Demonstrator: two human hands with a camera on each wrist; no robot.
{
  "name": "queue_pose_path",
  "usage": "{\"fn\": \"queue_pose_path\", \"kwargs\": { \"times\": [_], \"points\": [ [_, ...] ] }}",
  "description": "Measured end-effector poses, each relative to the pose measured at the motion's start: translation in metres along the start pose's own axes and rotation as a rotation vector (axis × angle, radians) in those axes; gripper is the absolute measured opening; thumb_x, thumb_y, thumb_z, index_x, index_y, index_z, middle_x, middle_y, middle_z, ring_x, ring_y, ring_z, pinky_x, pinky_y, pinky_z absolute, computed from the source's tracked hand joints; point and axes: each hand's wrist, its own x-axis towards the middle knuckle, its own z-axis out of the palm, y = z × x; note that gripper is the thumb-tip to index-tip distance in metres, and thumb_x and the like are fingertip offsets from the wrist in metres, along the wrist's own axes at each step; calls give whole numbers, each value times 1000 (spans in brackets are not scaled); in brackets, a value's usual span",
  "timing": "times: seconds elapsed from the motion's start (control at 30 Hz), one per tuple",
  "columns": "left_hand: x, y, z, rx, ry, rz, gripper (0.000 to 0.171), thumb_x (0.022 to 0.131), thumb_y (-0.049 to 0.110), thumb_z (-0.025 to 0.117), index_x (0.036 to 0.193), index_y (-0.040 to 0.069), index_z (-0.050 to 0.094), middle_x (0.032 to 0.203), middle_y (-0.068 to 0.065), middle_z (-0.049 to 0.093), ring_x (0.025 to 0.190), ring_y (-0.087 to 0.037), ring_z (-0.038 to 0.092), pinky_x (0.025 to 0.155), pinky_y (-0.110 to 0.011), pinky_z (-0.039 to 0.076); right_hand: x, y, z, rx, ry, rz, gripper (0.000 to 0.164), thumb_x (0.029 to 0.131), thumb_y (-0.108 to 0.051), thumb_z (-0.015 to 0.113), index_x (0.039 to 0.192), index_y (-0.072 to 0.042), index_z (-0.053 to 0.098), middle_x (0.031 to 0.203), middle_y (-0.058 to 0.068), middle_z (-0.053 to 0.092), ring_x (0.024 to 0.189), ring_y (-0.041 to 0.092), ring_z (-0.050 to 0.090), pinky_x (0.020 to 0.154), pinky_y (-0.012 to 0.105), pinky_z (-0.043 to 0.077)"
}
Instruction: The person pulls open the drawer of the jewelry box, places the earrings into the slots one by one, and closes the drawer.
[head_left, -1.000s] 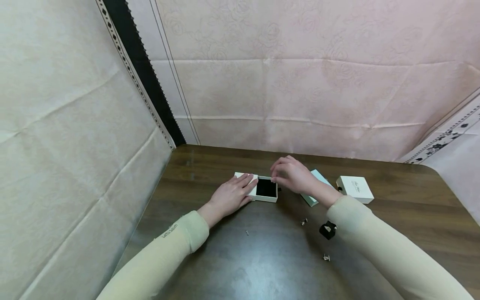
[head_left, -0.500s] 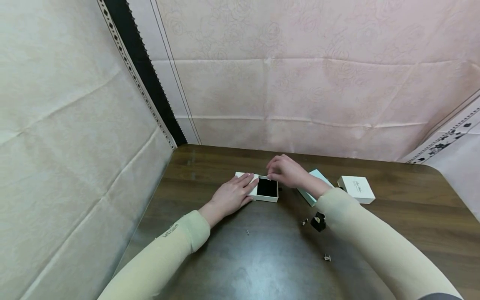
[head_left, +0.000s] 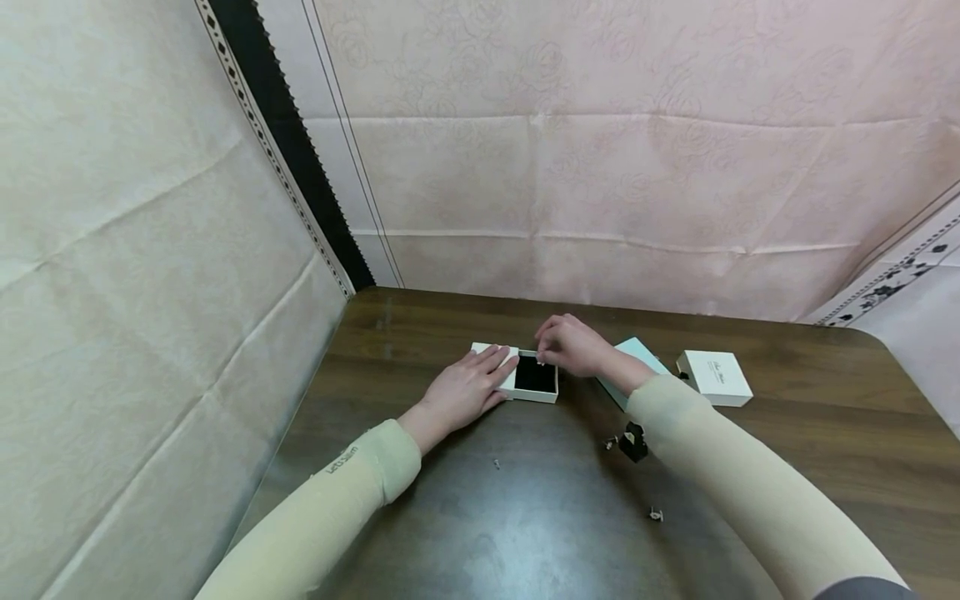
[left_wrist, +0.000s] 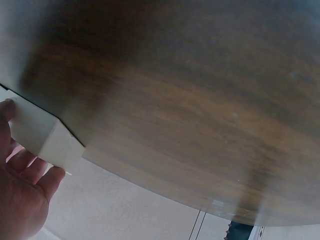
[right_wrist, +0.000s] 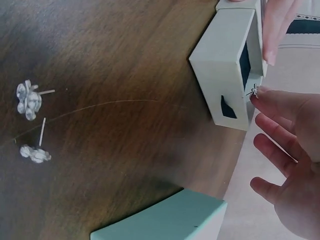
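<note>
A white drawer-style jewelry box (head_left: 517,395) lies on the table, its drawer (right_wrist: 227,100) pulled partway out, showing a black lining (head_left: 536,375). My left hand (head_left: 461,389) holds the box's outer sleeve (left_wrist: 35,122), thumb along one side and fingers over the other. At the drawer's right end, my right hand (head_left: 576,346) pinches a tiny silver earring (right_wrist: 254,91) between thumb and index finger, right at the rim. The other fingers of that hand are spread loosely. A black pull tab (right_wrist: 228,107) sticks out of the drawer front.
Two sparkly earrings with posts, one a flower cluster (right_wrist: 29,100) and one smaller (right_wrist: 36,154), lie on the table. Other small silver pieces (head_left: 656,515) (head_left: 497,464) lie nearer. Right of the hands are a teal box (head_left: 637,358) and a printed white box (head_left: 715,379). Cloth hangs behind.
My right hand has moved slightly left and down to the drawer's rim, its forearm shifting left. The left hand has stayed on the box.
</note>
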Motion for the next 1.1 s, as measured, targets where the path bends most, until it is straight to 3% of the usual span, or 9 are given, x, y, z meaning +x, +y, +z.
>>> {"fn": "queue_pose_path", "kwargs": {
  "times": [0.57,1.1],
  "points": [
    [0,-1,3,-2,17,2,60,111,41,58,163,12,46,167,-13,45,153,-28,46,120,-47,44,2,1,8,12,-15,-5,15,102,-9,72,89,-8,79,127,19,69,122,41,59,110,57,47],
    [0,-1,5,-2,38,8,60,111,41,59,162,12,48,166,-13,46,152,-28,47,119,-47,45,1,3,5,49,-68,-43,18,103,-5,67,88,-6,77,128,24,68,126,43,59,115,61,40]
  ]
}}
